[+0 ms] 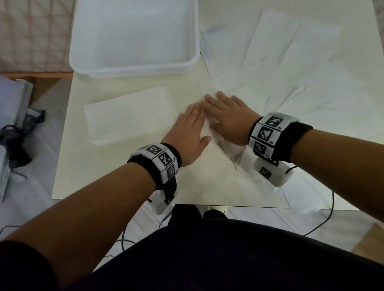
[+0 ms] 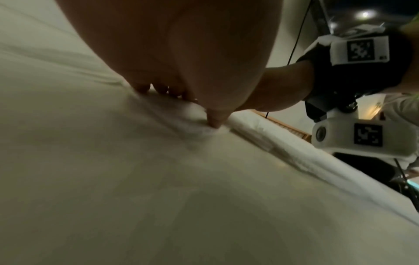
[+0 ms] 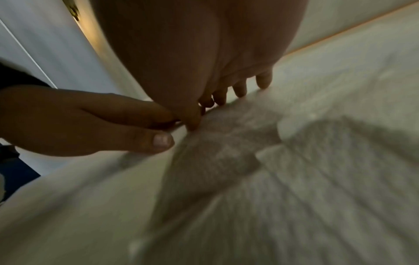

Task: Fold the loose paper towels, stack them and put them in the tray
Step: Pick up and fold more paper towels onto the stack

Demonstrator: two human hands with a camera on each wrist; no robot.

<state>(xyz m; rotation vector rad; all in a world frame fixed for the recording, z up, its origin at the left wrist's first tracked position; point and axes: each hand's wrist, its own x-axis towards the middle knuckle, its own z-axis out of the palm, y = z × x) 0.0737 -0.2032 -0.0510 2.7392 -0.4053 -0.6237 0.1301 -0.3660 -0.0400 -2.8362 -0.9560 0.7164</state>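
1. Cream-coloured table [image 1: 126,188] fills the middle of the head view, with pale sheeting below it in the frame and a patterned floor at the upper left.
2. One white plastic tray [image 1: 135,66] stands at the upper centre of the frame. No towel can be made out in it, so I judge the last step not yet begun.
3. Loose paper towels [image 1: 293,68] lie spread and overlapping across the upper right and right of the frame, creased. Their edges run together, so I cannot give a sure count; several, I judge, wait to be folded.
4. One folded stack [image 1: 129,115] lies at centre left, below the tray and just beside the hands. How many sheets it holds cannot be told.
5. One towel being folded [image 1: 229,150] lies at centre under both hands, its creased corner reaching towards the lower right.
6. Two hands work side by side, touching. The left hand [image 1: 190,132] lies flat on that towel, its grip spread, fingers straight and pressing down. The right hand [image 1: 227,114] also lies flat with straight fingers, pressing the same towel.
7. Progress, as I judge it: early to midway. Some folding is done, one fold is being flattened, and the rest of the pile, the stacking and the move to the tray remain.
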